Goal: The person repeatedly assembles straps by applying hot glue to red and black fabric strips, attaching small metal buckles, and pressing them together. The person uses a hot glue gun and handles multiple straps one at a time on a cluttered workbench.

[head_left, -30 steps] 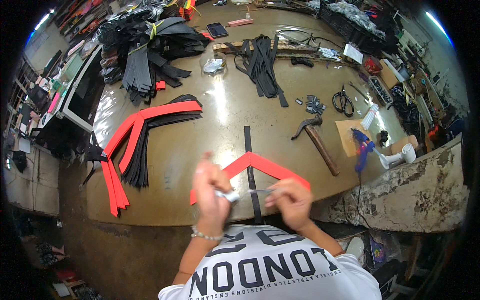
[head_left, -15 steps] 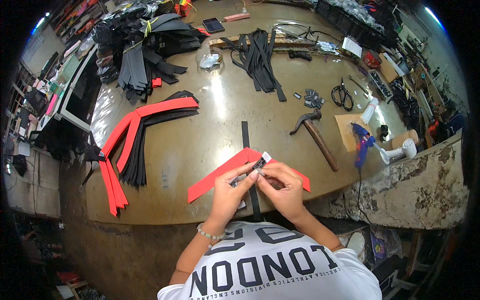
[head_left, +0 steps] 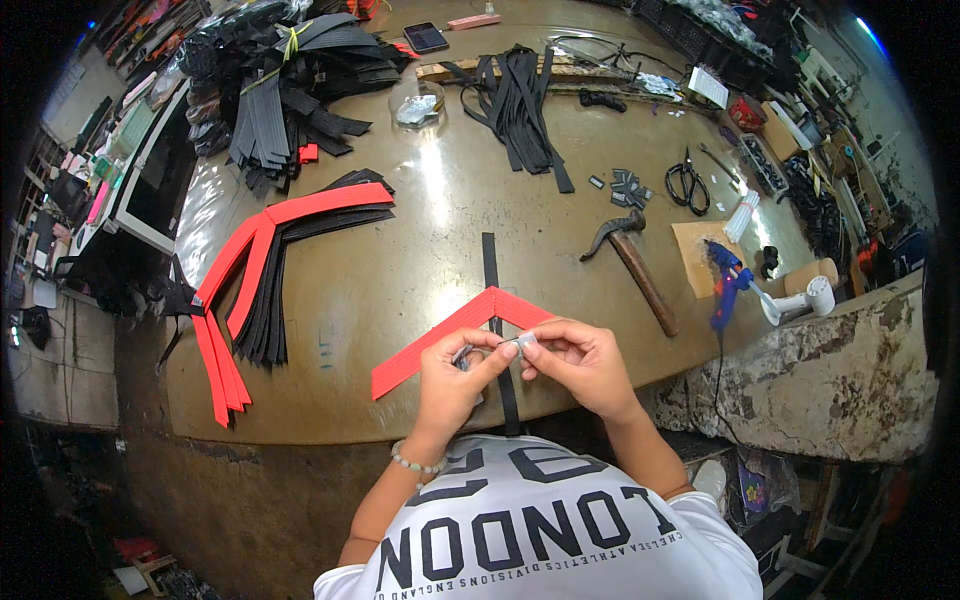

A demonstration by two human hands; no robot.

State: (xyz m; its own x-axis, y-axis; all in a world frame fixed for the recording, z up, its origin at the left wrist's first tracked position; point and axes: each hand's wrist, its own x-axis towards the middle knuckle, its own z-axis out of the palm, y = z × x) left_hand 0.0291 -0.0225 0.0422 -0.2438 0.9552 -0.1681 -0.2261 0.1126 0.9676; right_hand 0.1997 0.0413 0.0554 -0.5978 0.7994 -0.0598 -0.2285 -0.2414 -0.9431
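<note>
My left hand (head_left: 452, 378) and my right hand (head_left: 592, 368) meet over the near table edge, fingertips pinched on a small grey label (head_left: 519, 343). More small dark, shiny pieces (head_left: 462, 356) sit in the curled fingers of my left hand; their kind is unclear. Beneath my hands lies a red ribbed strap (head_left: 430, 348) angled to a peak, its right arm partly covered by my right hand. A narrow black strip (head_left: 489, 258) runs under that peak towards me.
Left stand red and black straps (head_left: 262, 255) in a pile. Right are a hammer (head_left: 642, 275), small dark labels (head_left: 628, 188), scissors (head_left: 687, 184) and a blue glue gun (head_left: 727, 280) with a hanging cord. Farther back lie black strips (head_left: 518, 110), a round clear dish (head_left: 417, 108) and a phone (head_left: 426, 38).
The label has turned between my fingertips: its dark printed face showed before, and a grey side shows now. My right hand has shifted slightly right.
</note>
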